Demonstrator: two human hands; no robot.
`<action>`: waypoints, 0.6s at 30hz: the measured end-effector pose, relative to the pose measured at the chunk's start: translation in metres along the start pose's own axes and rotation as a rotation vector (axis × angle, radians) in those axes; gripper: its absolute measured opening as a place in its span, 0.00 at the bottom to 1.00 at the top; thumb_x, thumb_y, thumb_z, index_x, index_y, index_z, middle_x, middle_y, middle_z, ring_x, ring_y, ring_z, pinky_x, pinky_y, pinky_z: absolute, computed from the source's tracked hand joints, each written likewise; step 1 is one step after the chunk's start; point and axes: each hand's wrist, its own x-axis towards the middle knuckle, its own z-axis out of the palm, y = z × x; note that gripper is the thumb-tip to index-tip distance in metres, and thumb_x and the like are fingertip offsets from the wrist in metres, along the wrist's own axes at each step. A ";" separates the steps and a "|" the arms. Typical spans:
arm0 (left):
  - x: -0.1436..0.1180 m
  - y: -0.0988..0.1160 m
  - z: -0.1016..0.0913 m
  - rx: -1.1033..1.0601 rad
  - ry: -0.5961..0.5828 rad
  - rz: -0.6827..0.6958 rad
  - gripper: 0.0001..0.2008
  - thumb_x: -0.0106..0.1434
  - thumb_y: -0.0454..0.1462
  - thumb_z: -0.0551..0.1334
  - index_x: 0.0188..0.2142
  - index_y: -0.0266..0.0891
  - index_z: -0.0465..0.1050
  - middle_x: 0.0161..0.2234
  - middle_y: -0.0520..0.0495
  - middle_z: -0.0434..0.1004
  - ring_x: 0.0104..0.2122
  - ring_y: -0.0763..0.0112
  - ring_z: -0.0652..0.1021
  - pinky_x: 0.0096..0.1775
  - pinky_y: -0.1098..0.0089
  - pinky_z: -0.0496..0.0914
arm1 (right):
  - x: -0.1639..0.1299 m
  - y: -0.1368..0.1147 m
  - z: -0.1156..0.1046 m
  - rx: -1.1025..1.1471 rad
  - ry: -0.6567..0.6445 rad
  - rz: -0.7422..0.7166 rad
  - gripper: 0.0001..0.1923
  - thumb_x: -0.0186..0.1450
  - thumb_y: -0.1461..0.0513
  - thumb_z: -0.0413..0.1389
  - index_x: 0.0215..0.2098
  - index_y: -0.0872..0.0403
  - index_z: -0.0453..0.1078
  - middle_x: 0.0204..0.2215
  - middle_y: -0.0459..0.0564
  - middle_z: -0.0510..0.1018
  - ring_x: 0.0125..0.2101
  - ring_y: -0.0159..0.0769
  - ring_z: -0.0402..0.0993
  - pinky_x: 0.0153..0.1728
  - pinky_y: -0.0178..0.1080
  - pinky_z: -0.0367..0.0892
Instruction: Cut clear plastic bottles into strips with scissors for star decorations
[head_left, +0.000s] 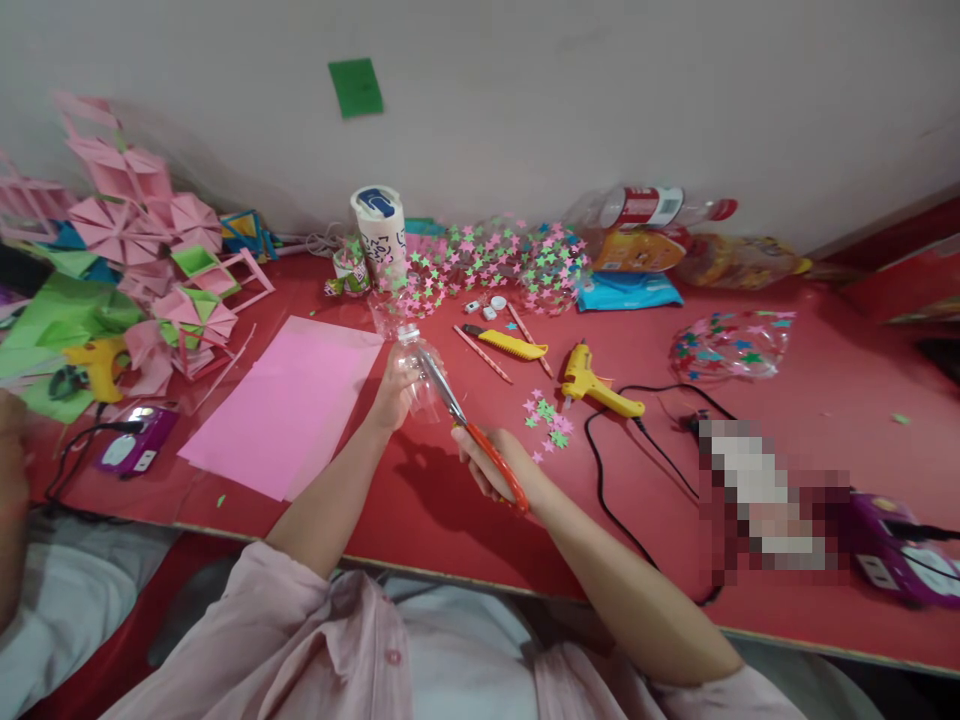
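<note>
My left hand (391, 392) is wrapped round the side of a clear plastic bottle piece (424, 395) with its neck pointing away from me. In my right hand (487, 462) is a pair of scissors (491, 460) with orange handles. The metal blades lie against the bottle's right side; I cannot tell how far they are apart. Beyond the bottle, a yellow utility knife (510, 344) lies between two pink striped paper straws (484, 355). Right of my right hand are loose pink and green paper stars (551, 420).
Pink paper sheets (281, 410) lie to the left, near pink folded-paper models (124, 225). A yellow glue gun (600, 382) with a black cord sits to the right. Star-covered clear bottles (487, 265), a white tumbler (380, 235) and a blue packet (628, 291) line the wall. Another person's arm (11, 500) is far left.
</note>
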 end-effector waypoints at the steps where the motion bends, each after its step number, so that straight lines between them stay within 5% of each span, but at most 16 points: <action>1: 0.000 0.000 0.000 -0.001 0.004 0.000 0.25 0.46 0.42 0.67 0.45 0.45 0.66 0.37 0.50 0.77 0.45 0.60 0.77 0.48 0.58 0.69 | 0.000 0.000 -0.001 -0.008 0.000 0.002 0.26 0.62 0.39 0.47 0.23 0.52 0.58 0.07 0.38 0.61 0.08 0.24 0.56 0.13 0.29 0.55; 11: 0.001 0.003 -0.001 0.078 -0.081 -0.024 0.29 0.43 0.43 0.70 0.46 0.45 0.67 0.37 0.49 0.77 0.44 0.59 0.77 0.49 0.56 0.68 | 0.003 0.002 -0.007 0.033 -0.083 -0.029 0.28 0.63 0.38 0.44 0.24 0.52 0.59 0.07 0.39 0.63 0.07 0.25 0.57 0.11 0.28 0.53; 18: -0.001 -0.003 -0.001 0.063 -0.024 -0.020 0.31 0.44 0.43 0.70 0.48 0.45 0.65 0.38 0.49 0.77 0.47 0.59 0.76 0.51 0.54 0.66 | 0.006 0.001 -0.010 0.003 -0.086 0.028 0.28 0.62 0.38 0.45 0.23 0.52 0.59 0.05 0.39 0.62 0.06 0.25 0.55 0.11 0.28 0.54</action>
